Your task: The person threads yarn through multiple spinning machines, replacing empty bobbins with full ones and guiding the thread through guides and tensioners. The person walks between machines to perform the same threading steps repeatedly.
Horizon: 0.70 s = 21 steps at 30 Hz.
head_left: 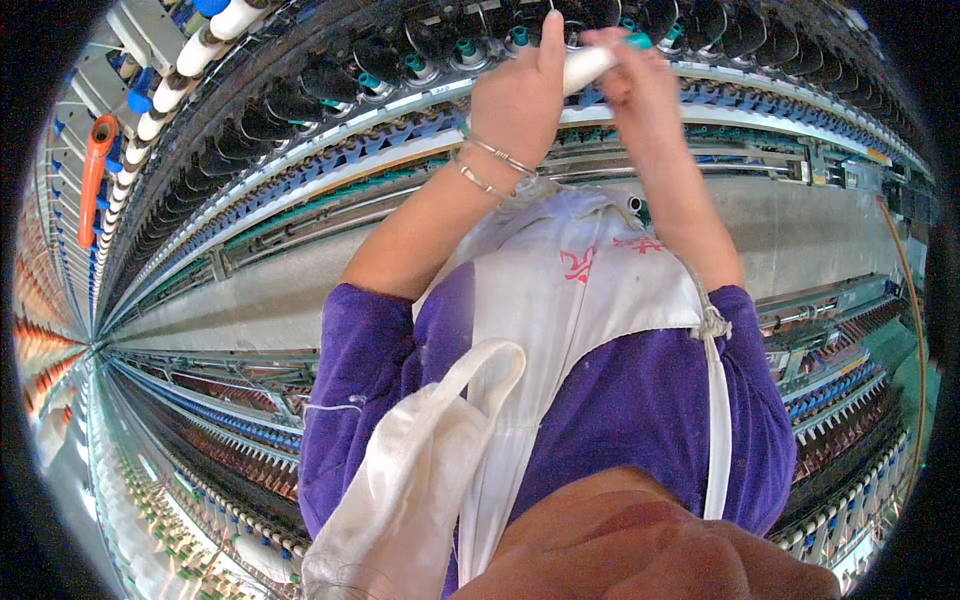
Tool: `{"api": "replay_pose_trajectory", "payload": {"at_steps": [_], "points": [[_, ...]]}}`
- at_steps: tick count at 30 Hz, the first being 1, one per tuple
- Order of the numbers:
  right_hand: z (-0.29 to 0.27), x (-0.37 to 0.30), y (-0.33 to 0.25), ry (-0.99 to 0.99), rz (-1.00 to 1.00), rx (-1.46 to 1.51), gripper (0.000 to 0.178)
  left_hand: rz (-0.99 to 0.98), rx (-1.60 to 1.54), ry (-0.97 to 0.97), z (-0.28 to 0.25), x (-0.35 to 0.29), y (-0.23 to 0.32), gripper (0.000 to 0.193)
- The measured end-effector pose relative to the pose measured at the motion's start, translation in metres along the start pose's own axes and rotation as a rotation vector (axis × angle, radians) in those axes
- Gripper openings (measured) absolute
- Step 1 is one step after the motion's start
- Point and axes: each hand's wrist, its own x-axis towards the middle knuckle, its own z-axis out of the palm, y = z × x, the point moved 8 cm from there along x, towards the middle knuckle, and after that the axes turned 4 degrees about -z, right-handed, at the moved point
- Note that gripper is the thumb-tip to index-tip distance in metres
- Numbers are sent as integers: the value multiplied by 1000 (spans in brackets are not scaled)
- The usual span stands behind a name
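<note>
A white yarn bobbin point(588, 68) with a green tube end is held up at a slant between my two hands, in front of the spinning machine. My left hand point(515, 105), with metal bangles at the wrist, is closed round its lower left end, the index finger sticking up. Around the upper right part of the bobbin, next to the green end, my right hand point(645, 90) has its fingers bent; they are slightly blurred by motion. Beyond both hands runs a row of spindles with green tubes point(414, 66), separated by dark rings.
Blue-and-white machine rails point(380, 145) curve across below the spindles. At the left hang white spools point(200, 52) and an orange tube point(97, 165). A thin brown hose point(915, 300) runs down the right side. My white apron point(540, 290) hangs loosely in front of me.
</note>
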Motion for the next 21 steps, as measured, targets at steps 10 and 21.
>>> {"api": "replay_pose_trajectory", "payload": {"at_steps": [10, 21], "points": [[-74, 23, -78, 7, -268, -24, 34, -363, -1045, -590, 33, -29, -25, 79], [14, -7, -42, -132, -717, -938, 25, -414, -1337, -553, 41, -30, -7, 64]]}}
